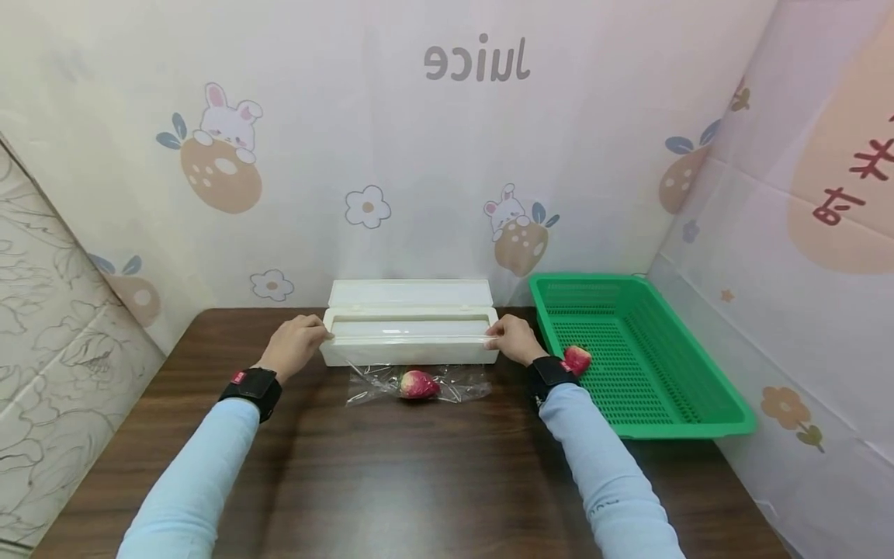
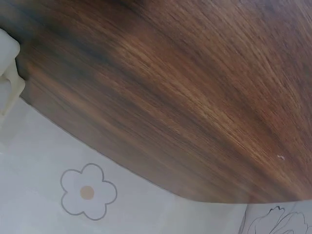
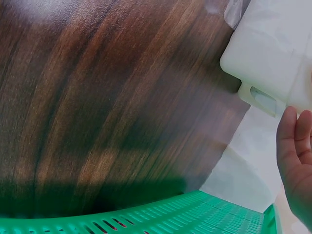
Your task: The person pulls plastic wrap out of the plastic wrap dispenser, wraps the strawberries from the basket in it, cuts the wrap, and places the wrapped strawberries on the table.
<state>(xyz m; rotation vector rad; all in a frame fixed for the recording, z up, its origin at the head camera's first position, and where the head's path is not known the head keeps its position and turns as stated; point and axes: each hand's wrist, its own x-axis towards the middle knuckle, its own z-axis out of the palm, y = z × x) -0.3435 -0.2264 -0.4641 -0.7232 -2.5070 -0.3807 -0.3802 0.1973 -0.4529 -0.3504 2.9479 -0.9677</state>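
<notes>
We read this as the film-drawing step at the white box (image 1: 412, 354): the grip of our left hand (image 1: 295, 343) and of our right hand (image 1: 517, 340) is closed to a pinch, apparently on the clear film's (image 1: 368, 383) edge at the box's two front ends. Strawberry (image 1: 417, 384) is on the desk (image 1: 405, 481) just in front of the box amid film; we can't tell if it's wrapped or just lying on it. Next move likely calls for pulling evenly forward from the box, film taut, strawberry undisturbed.
</notes>
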